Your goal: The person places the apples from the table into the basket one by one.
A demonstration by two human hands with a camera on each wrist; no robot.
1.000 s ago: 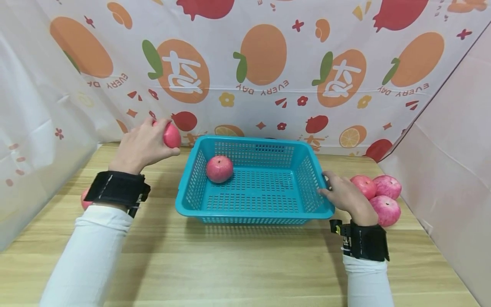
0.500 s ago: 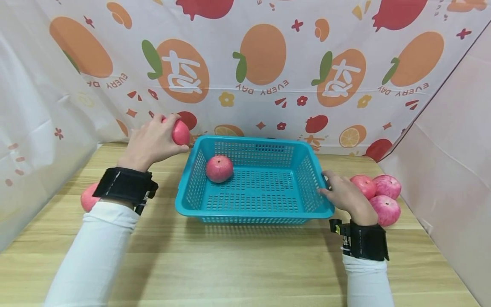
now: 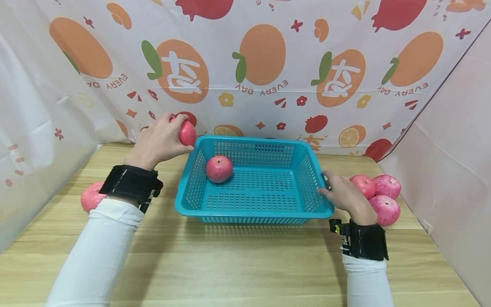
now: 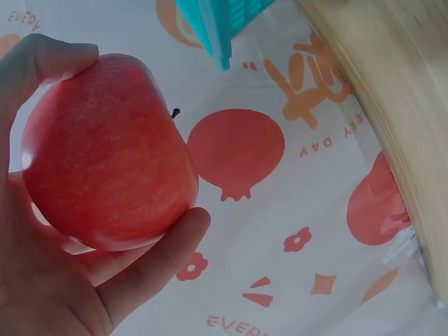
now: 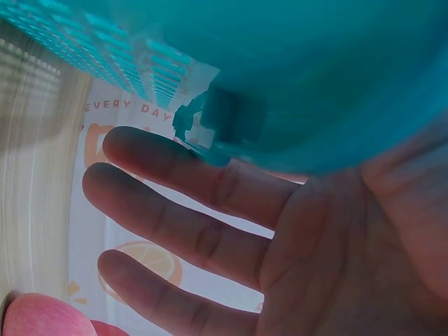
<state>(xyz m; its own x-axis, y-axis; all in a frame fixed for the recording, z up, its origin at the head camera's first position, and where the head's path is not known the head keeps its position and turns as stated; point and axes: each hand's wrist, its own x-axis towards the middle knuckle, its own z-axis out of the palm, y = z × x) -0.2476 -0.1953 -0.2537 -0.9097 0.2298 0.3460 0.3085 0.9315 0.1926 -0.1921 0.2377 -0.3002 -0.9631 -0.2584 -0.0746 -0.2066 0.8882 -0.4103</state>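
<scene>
Apple one (image 3: 90, 197) is lying near the left edge of the table (image 3: 245, 264), partly hiding behind a black wristband (image 3: 129, 183); more of it is showing than a second ago, as the white left sleeve (image 3: 97, 251) is drifting right. Left hand (image 3: 157, 143) is gripping apple two (image 3: 187, 132), thumb and fingers curling round its sides, and is holding it raised by the rear-left corner of the basket (image 3: 253, 215). Against the earlier frame, that apple is moving rightward, now appearing just beside the blue-green rim. Left wrist view is showing its dark stem pointing away from the palm, the basket corner standing apart from the fruit. Apple three (image 3: 219, 169) is sitting inside the basket, near its left wall, unmoved. Basket itself is keeping its place. Right hand (image 3: 343, 196) is holding the basket's right rim, thumb over it, fingers reaching underneath; its pose is matching the earlier frames. Three apples (image 3: 385, 210) are clustering near the table's right edge, one plainer red, two streaked, likewise unshifted.
</scene>
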